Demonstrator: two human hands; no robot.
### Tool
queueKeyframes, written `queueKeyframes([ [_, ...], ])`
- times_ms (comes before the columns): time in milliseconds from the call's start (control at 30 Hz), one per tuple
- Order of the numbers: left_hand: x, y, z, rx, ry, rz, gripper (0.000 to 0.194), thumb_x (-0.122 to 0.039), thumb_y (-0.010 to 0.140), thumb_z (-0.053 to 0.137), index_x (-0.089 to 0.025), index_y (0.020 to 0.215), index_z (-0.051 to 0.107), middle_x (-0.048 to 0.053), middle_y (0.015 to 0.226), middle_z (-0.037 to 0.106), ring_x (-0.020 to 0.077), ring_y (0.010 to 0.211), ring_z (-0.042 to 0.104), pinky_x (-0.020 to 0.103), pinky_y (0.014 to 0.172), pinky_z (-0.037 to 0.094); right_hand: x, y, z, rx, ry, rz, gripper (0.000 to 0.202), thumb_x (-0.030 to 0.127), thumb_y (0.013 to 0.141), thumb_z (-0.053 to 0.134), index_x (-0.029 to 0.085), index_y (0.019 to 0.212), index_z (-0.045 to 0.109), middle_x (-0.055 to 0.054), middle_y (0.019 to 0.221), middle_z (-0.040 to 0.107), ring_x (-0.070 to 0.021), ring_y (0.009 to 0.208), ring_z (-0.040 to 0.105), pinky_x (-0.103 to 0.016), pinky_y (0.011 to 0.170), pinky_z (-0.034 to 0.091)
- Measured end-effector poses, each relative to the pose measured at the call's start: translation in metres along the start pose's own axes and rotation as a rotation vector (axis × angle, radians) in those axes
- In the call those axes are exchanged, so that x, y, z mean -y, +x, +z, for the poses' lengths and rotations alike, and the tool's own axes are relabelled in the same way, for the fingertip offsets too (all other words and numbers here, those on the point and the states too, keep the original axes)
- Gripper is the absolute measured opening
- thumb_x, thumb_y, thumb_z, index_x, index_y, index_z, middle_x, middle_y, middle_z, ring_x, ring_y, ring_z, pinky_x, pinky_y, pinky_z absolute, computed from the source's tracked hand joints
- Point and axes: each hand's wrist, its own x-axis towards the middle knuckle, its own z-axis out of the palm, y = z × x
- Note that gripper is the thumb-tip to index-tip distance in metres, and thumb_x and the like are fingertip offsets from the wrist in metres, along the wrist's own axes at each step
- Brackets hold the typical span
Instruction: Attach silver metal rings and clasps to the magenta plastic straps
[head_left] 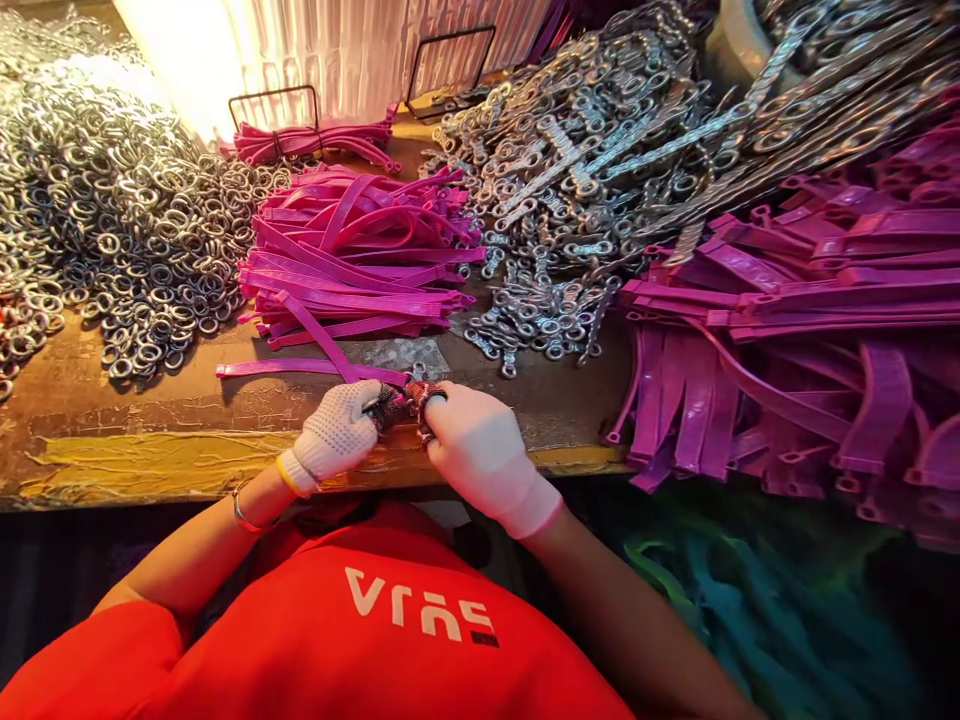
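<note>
My left hand (339, 428), in a white dotted glove with dark fingertips, is closed on a pink strap (319, 335), which slants up and left out of the grip. A second pink strap (270, 369) lies on the bench and passes just behind these fingers. My right hand (480, 440), in a white glove with reddish-brown fingertips, is closed in a pinch right beside the left fingertips. What it pinches is hidden by the fingers. A small bit of metal (417, 371) shows just beyond the fingertips. Straight ahead lies a pile of pink straps (360, 255).
Metal rings (150, 230) are heaped at the left. Metal link pieces (555, 300) pile up right of centre, with long metal strips (720, 190) behind. Purple straps (787, 300) overhang the bench edge (187, 465) at the right. A bright ribbed white container (352, 60) stands at the back.
</note>
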Motion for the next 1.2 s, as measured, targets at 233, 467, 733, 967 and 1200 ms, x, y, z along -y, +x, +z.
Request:
queueKeyframes([
  [233,0.01,-0.001,0.01,0.087,0.008,-0.016,0.032,-0.037,0.093,0.048,-0.015,0.073,0.058,-0.002,0.057,0.052,0.0104,0.053,0.043,0.022,0.053,0.032,0.0,0.004,0.019,-0.06,-0.01,0.02,0.024,0.01,0.077,0.052,0.011,0.093,0.071,-0.014,0.088,0.069,-0.0241,0.078,0.059,-0.033,0.066,0.036],
  [467,0.018,-0.002,0.008,0.076,0.055,0.068,0.025,-0.028,0.092,0.05,-0.012,0.082,0.067,0.001,0.073,0.063,0.0124,0.068,0.051,0.023,0.063,0.037,-0.001,0.004,0.004,0.112,0.121,0.039,0.04,0.011,0.086,0.047,0.009,0.123,0.061,-0.015,0.11,0.07,-0.0258,0.097,0.065,-0.032,0.081,0.044],
  [733,0.026,-0.009,0.014,0.021,0.161,0.091,0.027,-0.028,0.092,0.049,-0.012,0.077,0.064,0.001,0.068,0.06,0.0122,0.064,0.049,0.024,0.062,0.034,0.002,0.014,-0.001,0.36,-0.039,0.042,0.024,0.018,0.088,0.047,0.013,0.107,0.061,-0.013,0.091,0.074,-0.0298,0.086,0.071,-0.033,0.062,0.04],
  [967,0.024,-0.009,0.016,0.031,0.306,0.114,0.028,-0.025,0.091,0.049,-0.013,0.067,0.058,0.0,0.063,0.056,0.0121,0.062,0.047,0.024,0.059,0.031,0.004,0.008,0.009,0.358,-0.127,-0.114,0.025,0.022,0.09,0.043,0.009,0.098,0.063,-0.019,0.082,0.072,-0.0318,0.079,0.072,-0.033,0.059,0.037],
  [1200,-0.004,-0.03,-0.052,-0.063,0.648,0.063,0.029,-0.034,0.095,0.05,-0.016,0.093,0.073,0.008,0.082,0.072,0.0198,0.071,0.063,0.028,0.065,0.042,0.005,0.022,0.004,0.205,-0.15,-0.069,0.036,0.027,0.095,0.042,0.008,0.118,0.062,-0.018,0.086,0.074,-0.0308,0.082,0.072,-0.034,0.063,0.04],
])
